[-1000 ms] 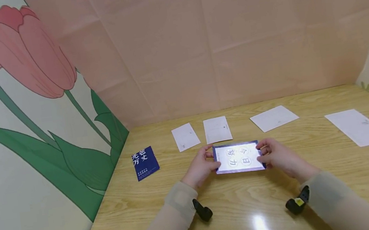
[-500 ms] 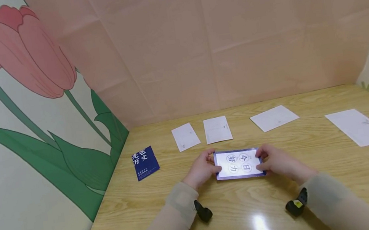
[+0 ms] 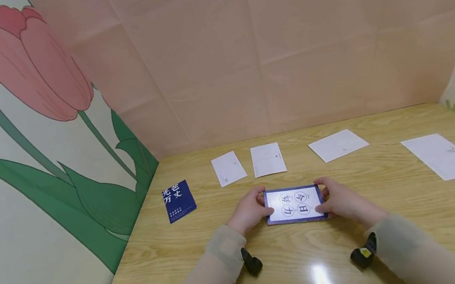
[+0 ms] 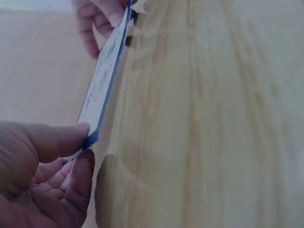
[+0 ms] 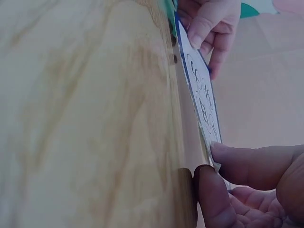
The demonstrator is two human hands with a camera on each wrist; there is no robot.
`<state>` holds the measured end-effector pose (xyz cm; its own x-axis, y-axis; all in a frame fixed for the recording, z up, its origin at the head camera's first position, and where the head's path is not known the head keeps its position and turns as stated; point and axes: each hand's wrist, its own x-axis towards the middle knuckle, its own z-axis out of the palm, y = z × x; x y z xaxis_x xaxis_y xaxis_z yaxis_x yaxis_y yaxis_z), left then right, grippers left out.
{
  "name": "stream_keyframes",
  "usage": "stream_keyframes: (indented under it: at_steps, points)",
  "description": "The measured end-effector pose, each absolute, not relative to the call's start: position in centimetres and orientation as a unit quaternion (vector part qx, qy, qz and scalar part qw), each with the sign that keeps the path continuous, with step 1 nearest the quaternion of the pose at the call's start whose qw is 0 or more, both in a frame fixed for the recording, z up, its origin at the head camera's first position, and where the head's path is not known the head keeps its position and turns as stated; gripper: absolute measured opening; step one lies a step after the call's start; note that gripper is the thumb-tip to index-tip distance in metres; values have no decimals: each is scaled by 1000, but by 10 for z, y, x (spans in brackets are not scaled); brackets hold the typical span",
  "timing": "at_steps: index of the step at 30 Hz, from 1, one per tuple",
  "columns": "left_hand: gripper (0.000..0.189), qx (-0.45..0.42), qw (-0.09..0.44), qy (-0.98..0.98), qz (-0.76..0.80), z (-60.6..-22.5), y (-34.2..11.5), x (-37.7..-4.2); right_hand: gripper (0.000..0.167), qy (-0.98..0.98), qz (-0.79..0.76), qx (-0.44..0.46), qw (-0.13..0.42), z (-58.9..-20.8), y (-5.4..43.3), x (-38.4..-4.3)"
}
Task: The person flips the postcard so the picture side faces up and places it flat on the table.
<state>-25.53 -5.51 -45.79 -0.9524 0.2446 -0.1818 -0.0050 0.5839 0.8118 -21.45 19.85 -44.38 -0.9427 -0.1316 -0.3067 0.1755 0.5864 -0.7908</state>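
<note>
In the head view a white card with a blue border (image 3: 295, 204) and circled black characters lies sideways between my two hands. My left hand (image 3: 249, 211) pinches its left end, thumb on top and fingers beneath. The right hand (image 3: 342, 200) pinches the opposite end in the same way. From the left wrist view, the card (image 4: 100, 88) appears nearly edge-on, held above the wooden table. The right wrist view shows the card (image 5: 202, 97) slanting between both hands, its printed face up. Parts of the fingers under the card are hidden.
A dark blue card (image 3: 180, 201) with white characters lies at the left of the wooden table (image 3: 293, 257). Further back lie white cards (image 3: 229, 168), (image 3: 268, 159), (image 3: 338, 146) and, far right, a larger-looking white one (image 3: 445, 156). A pink sheet (image 3: 260, 62) hangs behind.
The card has come slightly lower and nearer in the head view, both hands moving with it. The bright glare on its face has gone. Both hands keep their pinch.
</note>
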Motion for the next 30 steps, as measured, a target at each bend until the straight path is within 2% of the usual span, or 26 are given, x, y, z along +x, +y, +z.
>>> stream_keyframes:
  at_steps: [15,30]
  points:
    - [58,71,141,924,347,-457,-50,-256,78,926,-352,-23,134,-441,191,-216]
    - [53,143,140,951,236,-453,-47,-257,72,951,-276,-70,120,-440,189,-213]
